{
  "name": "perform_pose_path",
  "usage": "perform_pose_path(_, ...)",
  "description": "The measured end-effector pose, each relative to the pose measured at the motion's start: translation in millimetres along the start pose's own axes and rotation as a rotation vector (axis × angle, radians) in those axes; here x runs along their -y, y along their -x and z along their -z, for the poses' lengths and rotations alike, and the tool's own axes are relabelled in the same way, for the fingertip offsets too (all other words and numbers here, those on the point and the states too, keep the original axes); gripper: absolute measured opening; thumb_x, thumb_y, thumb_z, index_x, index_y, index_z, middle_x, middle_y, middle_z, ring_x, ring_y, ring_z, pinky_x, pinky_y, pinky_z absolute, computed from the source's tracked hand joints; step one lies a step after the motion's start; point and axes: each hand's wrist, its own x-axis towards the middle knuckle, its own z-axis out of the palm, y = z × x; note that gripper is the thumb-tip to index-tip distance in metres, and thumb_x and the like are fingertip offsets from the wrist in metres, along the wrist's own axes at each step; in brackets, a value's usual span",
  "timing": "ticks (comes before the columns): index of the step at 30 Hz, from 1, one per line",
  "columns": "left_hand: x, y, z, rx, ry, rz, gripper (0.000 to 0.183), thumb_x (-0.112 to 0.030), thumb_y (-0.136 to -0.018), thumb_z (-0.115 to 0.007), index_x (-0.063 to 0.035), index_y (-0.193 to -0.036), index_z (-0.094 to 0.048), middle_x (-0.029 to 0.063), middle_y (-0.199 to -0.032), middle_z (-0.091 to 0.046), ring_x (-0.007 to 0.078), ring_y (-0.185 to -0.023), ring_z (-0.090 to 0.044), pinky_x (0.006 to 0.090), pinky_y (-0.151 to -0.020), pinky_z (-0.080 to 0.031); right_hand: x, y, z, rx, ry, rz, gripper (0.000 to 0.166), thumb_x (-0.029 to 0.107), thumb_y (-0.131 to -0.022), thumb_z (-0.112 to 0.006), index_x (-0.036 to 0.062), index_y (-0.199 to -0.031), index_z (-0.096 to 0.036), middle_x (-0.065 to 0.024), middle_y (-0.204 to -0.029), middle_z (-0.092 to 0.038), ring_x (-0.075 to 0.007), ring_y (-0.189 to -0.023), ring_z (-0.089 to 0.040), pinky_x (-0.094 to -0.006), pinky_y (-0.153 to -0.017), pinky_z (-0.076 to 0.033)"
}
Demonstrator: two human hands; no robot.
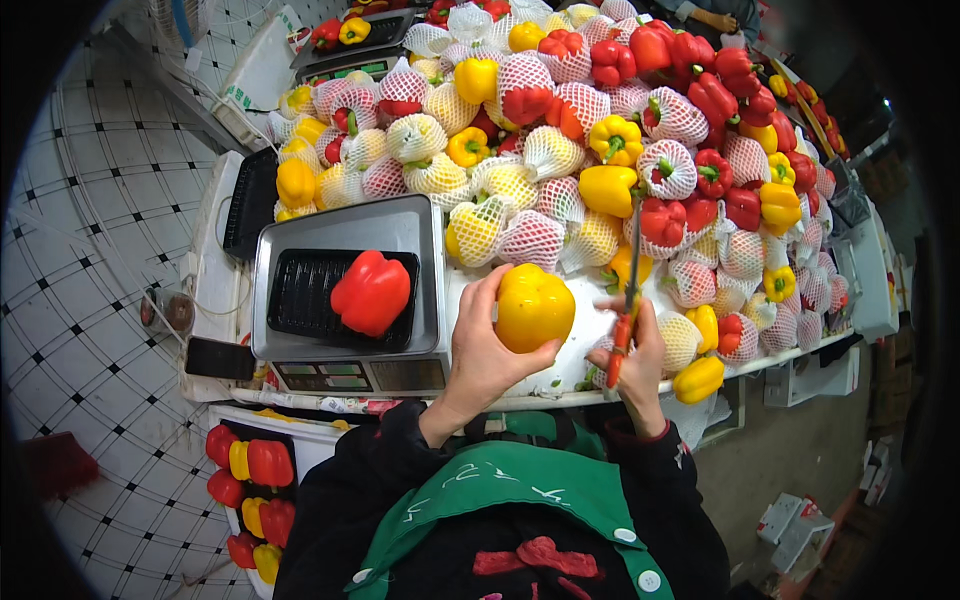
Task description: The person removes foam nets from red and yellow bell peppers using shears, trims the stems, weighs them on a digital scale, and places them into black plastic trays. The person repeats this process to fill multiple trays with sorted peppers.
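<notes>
A yellow bell pepper [535,308] is in my left hand [484,337], held between fingers and thumb above the white tabletop. My right hand [639,360] grips a tool with orange-red handles [619,341] and a long narrow metal blade that points away from me; its exact kind is unclear. To the left, a red bell pepper [371,293] lies in a black plastic tray [300,292] on the metal pan of a digital scale [431,240]. Behind my hands is a large heap of red and yellow peppers, many in white foam net sleeves [531,238].
A dark phone-like object [220,358] lies at the table's left edge, near stacked black trays [251,202]. Packed red and yellow peppers [270,463] stand at lower left. Another scale [352,67] is at the back. A person's arm [709,16] shows beyond the heap.
</notes>
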Motion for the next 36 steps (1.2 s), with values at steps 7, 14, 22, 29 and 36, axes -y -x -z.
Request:
perform_pose_path(7, 1, 25, 15, 0.042, -0.254, -0.112, 0.084, -0.020, -0.053, -0.081, -0.0025, -0.127, -0.044, 0.0181, -0.114, -0.047, 0.0335, -0.106, -0.051, 0.0392, -0.092, -0.044, 27, -17, -54, 0.126, -0.050, 0.077, 0.056, 0.022, -0.059, -0.089, 0.0024, -0.095, -0.051, 0.0002, -0.076, -0.045, -0.0102, -0.067, -0.043, -0.0249, -0.060, -0.038)
perform_pose_path(14, -16, 40, 91, -0.009, -0.175, -0.107, 0.078, -0.020, -0.057, -0.080, -0.0026, -0.125, -0.047, 0.0142, -0.117, -0.048, 0.0278, -0.110, -0.052, 0.0370, -0.095, -0.043, 1, -12, -63, -0.006, -0.352, -0.177, 0.025, 0.003, -0.079, -0.072, 0.0045, -0.091, -0.050, 0.0022, -0.077, -0.055, -0.0041, -0.068, -0.051, -0.0189, -0.062, -0.042)
perform_pose_path(22, 65, 9, 209, -0.510, -0.448, 0.182, 0.069, -0.021, -0.066, -0.080, 0.0045, -0.122, -0.049, 0.0173, -0.114, -0.055, 0.0274, -0.103, -0.057, 0.0359, -0.091, -0.045, -29, 28, -50, -0.045, -0.211, -0.308, 0.025, 0.005, -0.075, -0.076, 0.0038, -0.087, -0.054, 0.0028, -0.074, -0.055, -0.0038, -0.067, -0.050, -0.0197, -0.061, -0.042)
perform_pose_path(29, 99, -6, 206, -0.409, -0.728, 0.198, 0.069, -0.023, -0.065, -0.080, 0.0004, -0.122, -0.050, 0.0160, -0.115, -0.054, 0.0322, -0.109, -0.052, 0.0403, -0.094, -0.042, -41, 32, -43, -0.100, -0.172, -0.329, 0.028, 0.006, -0.074, -0.077, 0.0028, -0.091, -0.055, 0.0017, -0.077, -0.056, -0.0059, -0.071, -0.052, -0.0212, -0.065, -0.043)
perform_pose_path(36, 99, 0, 178, -0.417, -0.947, -0.165, 0.059, 0.000, -0.073, -0.070, -0.0008, -0.128, -0.048, 0.0170, -0.128, -0.051, 0.0319, -0.125, -0.045, 0.0427, -0.102, -0.032, -49, 35, -35, -0.094, -0.178, -0.354, 0.029, 0.006, -0.074, -0.076, 0.0013, -0.094, -0.057, -0.0006, -0.080, -0.059, -0.0073, -0.075, -0.055, -0.0224, -0.069, -0.046)
